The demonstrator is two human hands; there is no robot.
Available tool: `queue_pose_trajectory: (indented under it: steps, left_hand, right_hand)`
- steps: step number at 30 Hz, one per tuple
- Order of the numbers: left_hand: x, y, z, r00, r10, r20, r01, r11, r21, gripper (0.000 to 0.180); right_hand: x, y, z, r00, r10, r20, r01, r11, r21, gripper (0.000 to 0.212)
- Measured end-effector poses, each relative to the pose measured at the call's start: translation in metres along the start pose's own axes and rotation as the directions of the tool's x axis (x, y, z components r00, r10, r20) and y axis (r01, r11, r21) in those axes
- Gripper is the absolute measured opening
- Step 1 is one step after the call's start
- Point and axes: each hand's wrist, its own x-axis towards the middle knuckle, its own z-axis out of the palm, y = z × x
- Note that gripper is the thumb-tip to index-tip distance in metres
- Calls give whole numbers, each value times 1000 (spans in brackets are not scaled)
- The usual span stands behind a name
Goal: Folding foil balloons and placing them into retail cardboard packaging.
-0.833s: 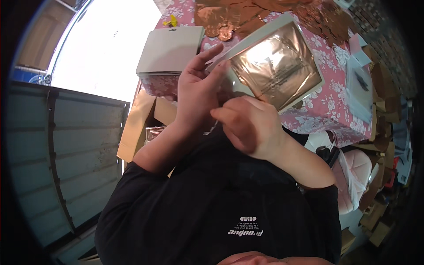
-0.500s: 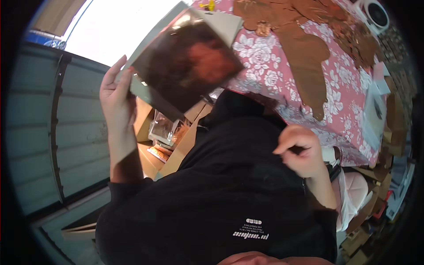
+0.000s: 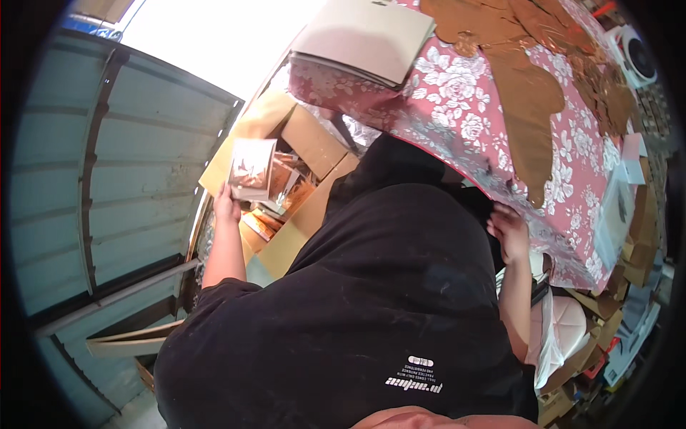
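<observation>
A flat, shiny rectangular package [image 3: 251,168] is gripped at its lower edge by my left hand [image 3: 227,205]. It is over an open cardboard box [image 3: 311,140], above similar clear-wrapped packages and orange pieces [image 3: 291,184] in the box. What is inside the held package is washed out by glare. My right hand [image 3: 510,232] is beside the near edge of a table with a pink flowered cover [image 3: 457,89]. Its fingers are apart and loosely bent, with nothing seen in them.
A stack of pale flat cards or sheets [image 3: 364,43] lies at the table's left corner. Brown shiny film pieces [image 3: 525,107] spread across the cover. A white round-faced device [image 3: 634,57] stands far right. Grey metal panelling [image 3: 157,171] is at left; cardboard [image 3: 636,250] piles up at right.
My left hand has carried the package from in front of the card stack down and away from me, over the box. My right hand has shifted slightly right, its fingers loosening from a curl.
</observation>
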Motion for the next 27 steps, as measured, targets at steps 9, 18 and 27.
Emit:
queue_pose_trajectory:
  steps: [9,18,27]
  left_hand:
    - [4,-38,-28,970,150,-191,-15,823,568,53]
    - [7,-9,96,789,606,100,-407,393,824,52]
    - [-190,117,423,18,799,601,-1000,8,19,34]
  right_hand:
    - [-25,-12,51,942,-335,13,281,767,-577,32]
    - [-112,-80,68,841,-541,-37,425,700,-574,12]
    - [-108,-197,108,434,-849,301,637,53,-769,46]
